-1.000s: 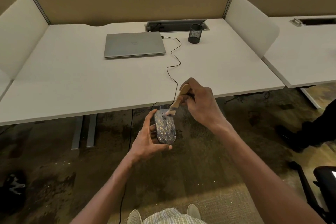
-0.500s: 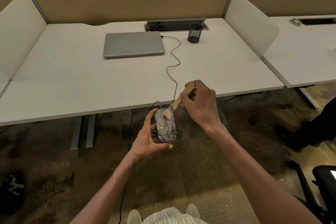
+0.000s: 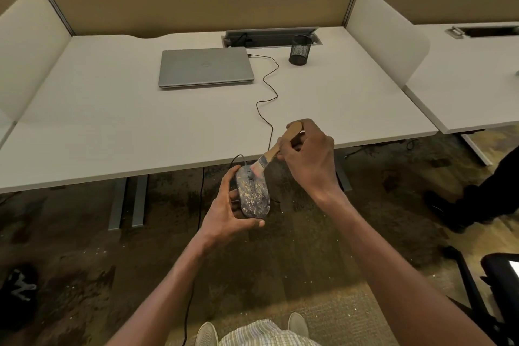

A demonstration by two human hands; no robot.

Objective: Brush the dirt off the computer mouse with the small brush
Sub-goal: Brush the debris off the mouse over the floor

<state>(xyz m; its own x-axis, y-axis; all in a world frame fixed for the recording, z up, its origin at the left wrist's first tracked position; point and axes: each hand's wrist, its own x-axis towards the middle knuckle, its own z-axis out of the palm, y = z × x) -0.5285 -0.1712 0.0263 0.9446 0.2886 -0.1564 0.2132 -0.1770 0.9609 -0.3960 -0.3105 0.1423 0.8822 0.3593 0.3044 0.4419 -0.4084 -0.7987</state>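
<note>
While my left hand [image 3: 224,215] grips the one dirt-speckled mouse [image 3: 252,194], fingers curled round it just off the desk [image 3: 112,126] front edge, my right hand [image 3: 309,157] pinches one small brush [image 3: 276,150], bristles touching the mouse's far end.

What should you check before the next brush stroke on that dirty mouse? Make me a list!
1. Left hand grips the mouse firmly: ok.
2. Right hand holds the small brush by its wooden handle: ok.
3. Bristles touch the mouse's front end: ok.
4. Mouse is clean: not ok, yellowish specks cover its top.
5. Mouse is held off the desk, over the floor, so dirt falls away from the laptop: ok.
6. Cable has slack: ok, it lies in loose curves.
</note>
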